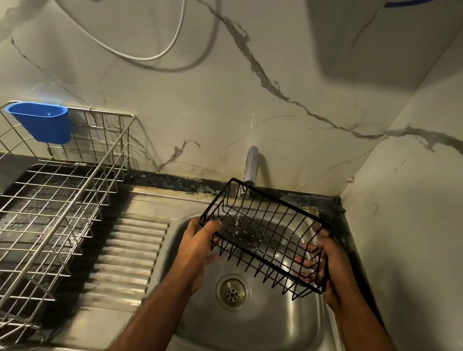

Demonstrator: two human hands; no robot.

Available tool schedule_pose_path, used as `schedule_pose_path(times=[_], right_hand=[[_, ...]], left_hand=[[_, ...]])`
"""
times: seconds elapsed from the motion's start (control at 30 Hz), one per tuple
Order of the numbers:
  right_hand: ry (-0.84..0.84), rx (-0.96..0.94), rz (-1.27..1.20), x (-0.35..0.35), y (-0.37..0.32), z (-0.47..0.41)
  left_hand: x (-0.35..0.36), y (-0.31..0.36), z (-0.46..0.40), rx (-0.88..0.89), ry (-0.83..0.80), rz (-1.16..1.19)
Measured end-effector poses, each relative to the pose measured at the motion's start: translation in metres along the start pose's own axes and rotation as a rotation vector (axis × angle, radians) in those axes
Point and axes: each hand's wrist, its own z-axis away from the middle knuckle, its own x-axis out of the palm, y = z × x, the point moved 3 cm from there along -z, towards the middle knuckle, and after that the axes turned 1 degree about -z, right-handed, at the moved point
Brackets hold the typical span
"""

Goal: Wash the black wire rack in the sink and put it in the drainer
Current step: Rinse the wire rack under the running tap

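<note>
From overhead, both hands hold the black wire rack (265, 236) tilted under the tap (249, 171) above the sink (265, 336): left hand (198, 246) and right hand (319, 261) each curl around an end. Better to turn it slowly so water reaches every wire.

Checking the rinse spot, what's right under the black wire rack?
Under the black wire rack, held by the left hand and right hand, lies the steel sink with its drain. The basin's back part is partly screened by wires.
</note>
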Motion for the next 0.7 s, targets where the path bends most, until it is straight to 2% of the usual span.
schedule_pose_path(times=[0.7], right_hand=[[-0.062, -0.022, 0.033, 0.022, -0.006, -0.001]], left_hand=[[-0.013, 0.008, 0.004, -0.008, 0.037, 0.051]])
